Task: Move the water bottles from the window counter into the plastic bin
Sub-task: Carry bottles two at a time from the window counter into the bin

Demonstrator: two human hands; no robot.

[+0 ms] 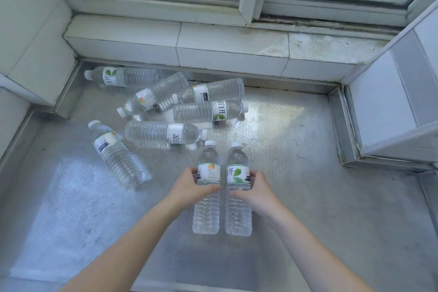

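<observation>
Head view: left hand (189, 185) clasping left bottle (206, 197), right hand (257, 193) clasping right bottle (238, 197), fingers curled round both, centre frame. Six loose bottles (163, 134) lying on the surface (308, 149), upper left. Pick-up step; plastic bin unseen, next probably a carry.

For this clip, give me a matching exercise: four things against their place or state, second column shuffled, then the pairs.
Things:
1. left hand
2. right hand
3. bottle nearest the back wall
4. window sill

States:
A. lies flat, cap pointing left
B. grips the bottle with the green leaf label
C. bears no bottle
D. grips the bottle with the orange mark

Pairs: 1-D, 2-B, 3-A, 4-C
</observation>
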